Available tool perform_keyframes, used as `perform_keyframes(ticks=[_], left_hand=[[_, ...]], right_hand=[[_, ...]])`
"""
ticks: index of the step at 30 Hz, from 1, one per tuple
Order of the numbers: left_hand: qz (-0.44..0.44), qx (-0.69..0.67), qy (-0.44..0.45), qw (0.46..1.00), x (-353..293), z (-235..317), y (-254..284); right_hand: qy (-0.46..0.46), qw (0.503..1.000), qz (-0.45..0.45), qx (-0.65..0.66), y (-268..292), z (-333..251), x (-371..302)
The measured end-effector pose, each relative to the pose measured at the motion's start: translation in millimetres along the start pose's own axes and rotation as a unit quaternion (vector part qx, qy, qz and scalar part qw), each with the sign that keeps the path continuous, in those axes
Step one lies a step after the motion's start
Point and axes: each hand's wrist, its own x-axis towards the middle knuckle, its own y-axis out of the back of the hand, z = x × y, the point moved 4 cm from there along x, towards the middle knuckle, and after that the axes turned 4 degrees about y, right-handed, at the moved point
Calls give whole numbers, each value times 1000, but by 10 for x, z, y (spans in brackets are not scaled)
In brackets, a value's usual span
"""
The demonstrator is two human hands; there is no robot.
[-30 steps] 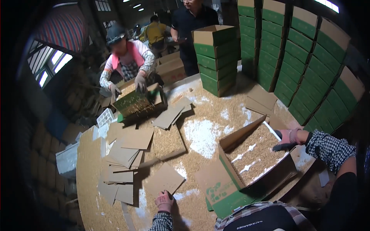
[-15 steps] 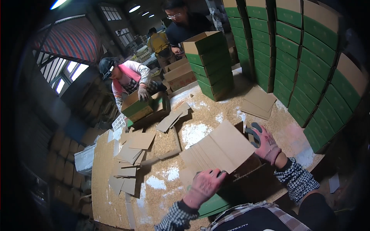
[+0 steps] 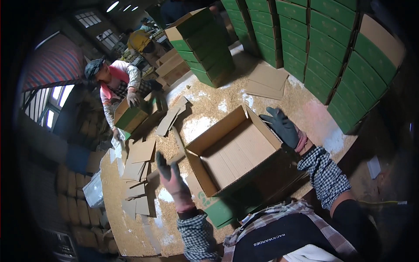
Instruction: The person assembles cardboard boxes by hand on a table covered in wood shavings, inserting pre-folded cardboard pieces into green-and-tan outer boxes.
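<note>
An open cardboard box (image 3: pixel 214 132) with brown inside walls stands in front of me on the table. A creased brown cardboard sheet (image 3: pixel 238 153) lies flat in its bottom. My right hand (image 3: pixel 283 129), in a pink and dark grey glove, is at the box's right wall with its fingers stretched out. To the left of the box, my left hand (image 3: pixel 175 181) is raised in a like glove, fingers spread, holding nothing and apart from the box. Beside and under the box's near left corner a green cardboard flap (image 3: pixel 220 214) shows.
Loose cardboard pieces (image 3: pixel 142 152) lie left; flat sheets (image 3: pixel 268 81) lie beyond the box. A stack of green boxes (image 3: pixel 203 52) stands at the far side, and tall green stacks (image 3: pixel 323 65) line the right. Across the table, a gloved person (image 3: pixel 120 81) handles another green box (image 3: pixel 129 117).
The cardboard sheet has gone from between my hands down into the box. My left hand has let go and moved left, fingers spreading. The view has shifted, and the box's inside now shows.
</note>
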Motion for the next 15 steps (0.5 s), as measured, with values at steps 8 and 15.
perform_keyframes(ticks=[8,15], left_hand=[[-125,248,303,912,-862,-204,-1188],[-385,-104,300,867,-785,-112,-2708]], right_hand=[[-52,898,72,-431,459,81,-466],[167,905,-11,-391,-62,-2256,-1432]])
